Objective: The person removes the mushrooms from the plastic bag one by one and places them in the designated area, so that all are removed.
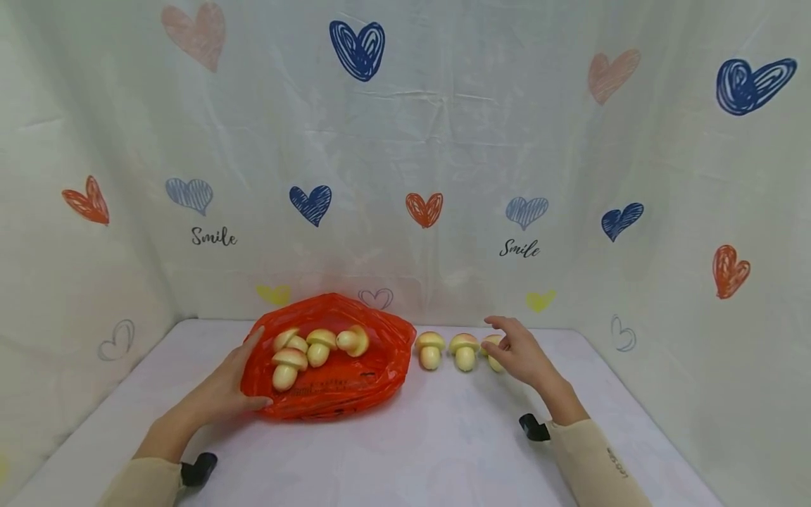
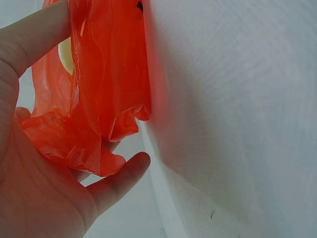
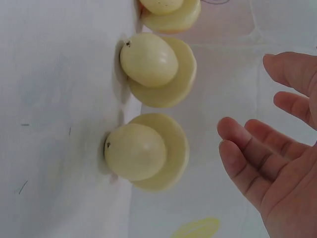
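A red plastic bag lies with its mouth spread toward me, several toy mushrooms inside. My left hand holds the bag's left side; in the left wrist view the crinkled red film sits between its thumb and fingers. Right of the bag, three more mushrooms with pale stems and yellow-pink caps stand in a row: a left one, a middle one and a right one. My right hand hovers by the right mushroom, partly covering it, fingers apart and holding nothing.
A white cloth covers the table. Behind and at the sides hangs a pale curtain printed with hearts, close behind the bag and the mushroom row. A black wrist mount juts from the right sleeve.
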A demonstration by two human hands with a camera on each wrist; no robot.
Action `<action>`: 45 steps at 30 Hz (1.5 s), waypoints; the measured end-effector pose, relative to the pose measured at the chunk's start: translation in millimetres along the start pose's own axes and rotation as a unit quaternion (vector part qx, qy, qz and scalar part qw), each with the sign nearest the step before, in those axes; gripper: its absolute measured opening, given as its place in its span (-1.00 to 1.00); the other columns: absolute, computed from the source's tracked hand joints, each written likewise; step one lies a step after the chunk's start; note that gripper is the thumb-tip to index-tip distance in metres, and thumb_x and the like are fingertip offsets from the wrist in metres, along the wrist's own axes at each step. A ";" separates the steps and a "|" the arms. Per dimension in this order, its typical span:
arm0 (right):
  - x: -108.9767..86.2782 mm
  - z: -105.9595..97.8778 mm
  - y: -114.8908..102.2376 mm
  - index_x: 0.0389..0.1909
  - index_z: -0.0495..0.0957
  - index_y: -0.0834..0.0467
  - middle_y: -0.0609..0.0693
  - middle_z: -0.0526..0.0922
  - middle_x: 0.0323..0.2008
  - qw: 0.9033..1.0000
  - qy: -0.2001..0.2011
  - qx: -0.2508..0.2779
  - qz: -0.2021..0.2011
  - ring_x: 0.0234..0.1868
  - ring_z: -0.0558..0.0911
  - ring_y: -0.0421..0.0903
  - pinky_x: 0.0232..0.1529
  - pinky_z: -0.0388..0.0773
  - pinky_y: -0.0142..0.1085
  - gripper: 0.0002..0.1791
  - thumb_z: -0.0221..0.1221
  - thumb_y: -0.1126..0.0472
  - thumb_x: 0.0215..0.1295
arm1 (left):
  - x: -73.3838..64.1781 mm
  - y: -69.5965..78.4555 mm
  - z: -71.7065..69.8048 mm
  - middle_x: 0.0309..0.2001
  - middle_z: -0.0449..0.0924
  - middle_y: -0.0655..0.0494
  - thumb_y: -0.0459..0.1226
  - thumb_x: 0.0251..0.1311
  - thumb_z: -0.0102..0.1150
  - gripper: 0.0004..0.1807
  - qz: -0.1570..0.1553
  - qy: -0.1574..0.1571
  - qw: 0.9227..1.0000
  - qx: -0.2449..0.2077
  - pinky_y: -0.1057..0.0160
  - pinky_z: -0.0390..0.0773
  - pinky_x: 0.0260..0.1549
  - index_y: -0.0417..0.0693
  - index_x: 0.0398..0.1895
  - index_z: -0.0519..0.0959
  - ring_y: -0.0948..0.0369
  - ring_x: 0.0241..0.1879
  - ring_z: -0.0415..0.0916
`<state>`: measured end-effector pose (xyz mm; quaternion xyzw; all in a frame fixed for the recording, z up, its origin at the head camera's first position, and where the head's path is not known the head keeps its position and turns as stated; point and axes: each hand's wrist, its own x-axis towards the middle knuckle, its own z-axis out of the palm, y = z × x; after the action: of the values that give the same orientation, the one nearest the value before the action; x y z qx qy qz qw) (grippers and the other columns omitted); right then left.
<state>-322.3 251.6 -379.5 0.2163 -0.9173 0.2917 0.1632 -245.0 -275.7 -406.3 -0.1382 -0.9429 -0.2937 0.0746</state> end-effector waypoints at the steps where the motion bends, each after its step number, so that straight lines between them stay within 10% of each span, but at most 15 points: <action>1: 0.3 0.6 -1.8 0.23 0.40 0.14 0.16 0.49 0.04 1.000 0.001 0.000 -0.004 -0.41 0.46 -0.18 -0.44 0.49 -0.35 -0.44 0.28 0.10 0.23 | 0.3 0.2 -0.1 0.31 0.06 -0.39 -0.06 -0.19 0.53 0.34 0.000 0.000 1.000 0.001 -0.34 0.40 -0.02 0.02 0.53 -0.27 -0.33 0.23 0.13; 45: 12.3 55.6 -87.8 0.20 0.44 -0.04 -0.18 0.47 -0.01 0.991 -0.088 0.021 -0.103 -0.27 0.53 -0.09 -0.29 0.58 -0.33 -0.54 0.21 0.04 0.28 | 2.0 -2.1 0.2 0.27 0.10 -0.44 -0.09 -0.22 0.55 0.35 0.019 0.009 1.000 -0.004 -0.37 0.35 0.01 -0.04 0.52 -0.26 -0.34 0.21 0.15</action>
<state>-299.2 149.5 -376.6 0.3373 -0.8949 0.2722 0.1066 -247.6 -276.8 -407.2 -0.1541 -0.9382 -0.2971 0.0881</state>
